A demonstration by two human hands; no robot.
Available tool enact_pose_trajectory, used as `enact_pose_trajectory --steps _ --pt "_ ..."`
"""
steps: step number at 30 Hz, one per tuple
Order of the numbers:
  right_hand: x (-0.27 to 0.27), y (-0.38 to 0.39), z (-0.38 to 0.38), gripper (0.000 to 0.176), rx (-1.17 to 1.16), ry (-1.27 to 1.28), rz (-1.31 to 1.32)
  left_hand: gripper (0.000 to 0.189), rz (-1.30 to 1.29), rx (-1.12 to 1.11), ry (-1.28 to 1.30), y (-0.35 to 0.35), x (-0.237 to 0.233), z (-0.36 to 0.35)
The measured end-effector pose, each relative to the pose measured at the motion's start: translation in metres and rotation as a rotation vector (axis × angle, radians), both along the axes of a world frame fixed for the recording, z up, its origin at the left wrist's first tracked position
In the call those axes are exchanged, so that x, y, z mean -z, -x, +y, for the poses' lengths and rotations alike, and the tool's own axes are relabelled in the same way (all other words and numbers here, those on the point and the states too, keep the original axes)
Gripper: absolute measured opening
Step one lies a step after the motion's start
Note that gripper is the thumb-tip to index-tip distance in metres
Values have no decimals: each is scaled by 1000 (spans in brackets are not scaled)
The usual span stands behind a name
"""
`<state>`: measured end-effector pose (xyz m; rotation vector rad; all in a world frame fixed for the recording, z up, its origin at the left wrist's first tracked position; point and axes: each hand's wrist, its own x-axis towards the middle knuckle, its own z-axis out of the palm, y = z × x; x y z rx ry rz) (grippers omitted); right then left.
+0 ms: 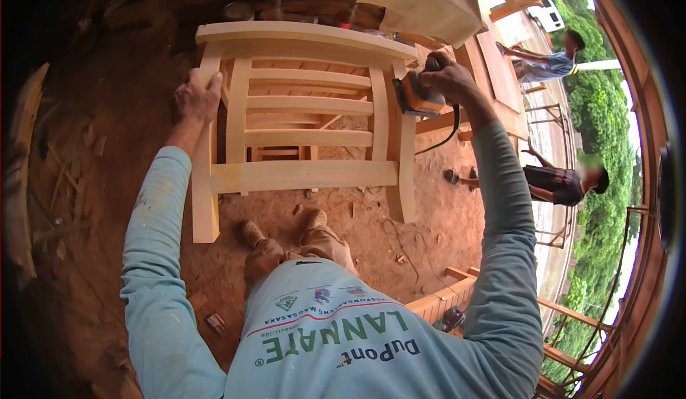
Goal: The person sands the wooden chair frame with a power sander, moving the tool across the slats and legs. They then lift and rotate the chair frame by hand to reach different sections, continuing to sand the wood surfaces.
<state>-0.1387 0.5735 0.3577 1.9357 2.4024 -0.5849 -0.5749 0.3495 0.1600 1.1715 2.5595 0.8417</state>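
A pale wooden chair (304, 176) with curved slats across its back stands in front of me. My left hand (198, 97) is wrapped round its left post near the top. On the other side, my right hand (450, 81) grips an orange and black power sander (421, 95), whose flat pad lies against the right post. A black cord hangs down from the sander. Both sleeves are light blue.
Wood scraps (71, 177) lie on the dirt floor at left. A large pale wooden piece (429, 2) is beyond the chair. Two people, one in a dark shirt (557, 183), one in blue (547, 66), are at right. A wooden frame (439, 295) is at lower right.
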Motion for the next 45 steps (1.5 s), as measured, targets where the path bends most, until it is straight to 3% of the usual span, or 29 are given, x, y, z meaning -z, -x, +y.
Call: enact_pose_trajectory --steps 5,12,18,25,36,42,45 --pt "4 17 31 69 -27 28 5 63 19 3 7 3 5 2" --pt "31 18 51 71 -90 -209 50 63 9 -13 42 5 9 2" --pt "-2 5 11 70 -25 54 -34 63 2 -6 40 7 9 2" --pt "-11 -11 -28 73 -28 20 -39 64 13 -13 56 3 5 2" --pt "6 20 41 68 29 -6 -40 64 23 -13 15 4 11 2" --pt "39 6 62 77 -107 -319 -16 64 7 -19 11 7 13 3" --pt "21 2 43 77 -3 -79 16 64 -6 -6 12 6 9 4"
